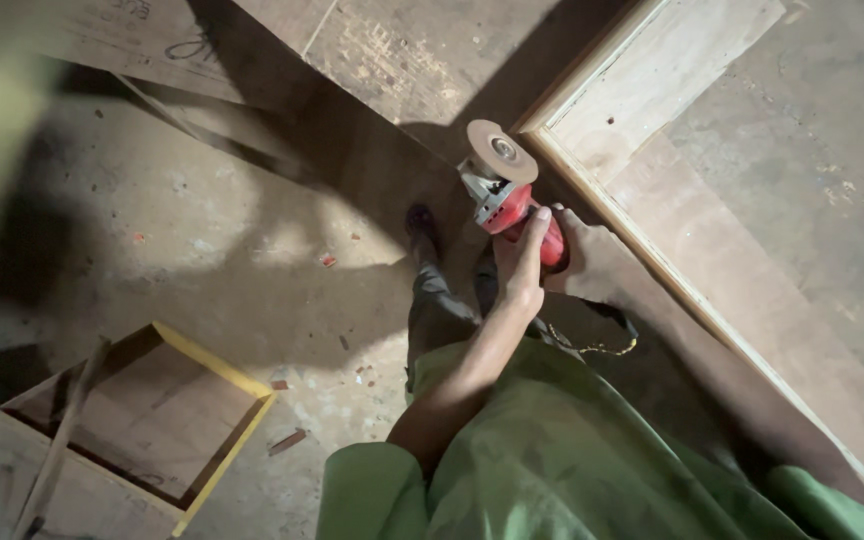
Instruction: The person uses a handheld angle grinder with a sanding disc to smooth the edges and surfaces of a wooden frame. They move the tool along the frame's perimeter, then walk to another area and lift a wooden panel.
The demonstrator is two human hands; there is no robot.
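Dusty concrete floor with woodwork lying on it

The floor is grey, gritty and partly in shadow. At the lower left of the frame lies an open wooden box with a yellow edge. Small red wood scraps are scattered near the middle. A large framed wooden panel fills the right side, and plywood sheets lie across the top.

My left hand covers the red grinder's grip; my right hand sits in shadow behind it, its hold unclear; a blur fills the left edge.
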